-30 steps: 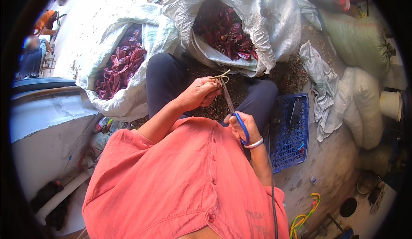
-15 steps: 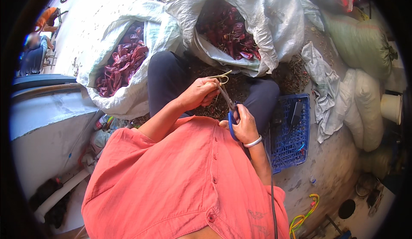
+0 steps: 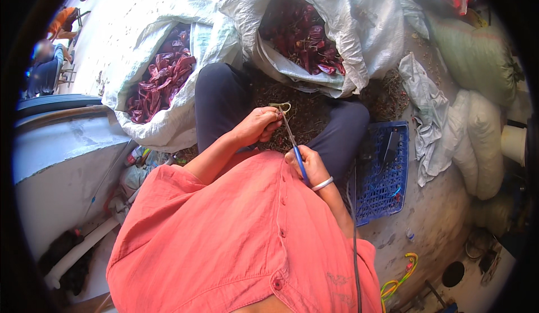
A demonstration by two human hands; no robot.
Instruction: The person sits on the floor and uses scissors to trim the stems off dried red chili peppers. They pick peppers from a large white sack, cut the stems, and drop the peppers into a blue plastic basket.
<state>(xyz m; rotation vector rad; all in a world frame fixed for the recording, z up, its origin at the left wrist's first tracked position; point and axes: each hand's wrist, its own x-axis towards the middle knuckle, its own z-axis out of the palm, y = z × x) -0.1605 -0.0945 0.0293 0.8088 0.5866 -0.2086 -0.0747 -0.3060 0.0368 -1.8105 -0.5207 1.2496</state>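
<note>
My left hand (image 3: 258, 126) is closed, pinching a thin, pale green curled stem (image 3: 287, 107) that sticks out past the fingertips. Whatever else lies inside that hand is hidden. In my right hand (image 3: 314, 167) is a pair of scissors (image 3: 296, 147) with blue handles. Its blades look nearly together and point up and left, their tips against the stem by my left fingers. Both hands are over the gap between my knees, above dark ground strewn with plant scraps (image 3: 306, 119). Dried red chili peppers (image 3: 165, 80) fill an open white woven sack (image 3: 171, 136) beyond my left knee.
A second white sack (image 3: 376, 26) with dried red chilies (image 3: 309, 40) stands ahead. A blue plastic basket (image 3: 377, 203) holding a black object (image 3: 391, 146) is beside my right knee. Full sacks (image 3: 477, 60) line the right. A low wall (image 3: 67, 150) stands at left; people sit far left.
The scissors' blades have come closer together, and my right hand has dropped slightly and turned. My left hand with the stem has moved a little lower.
</note>
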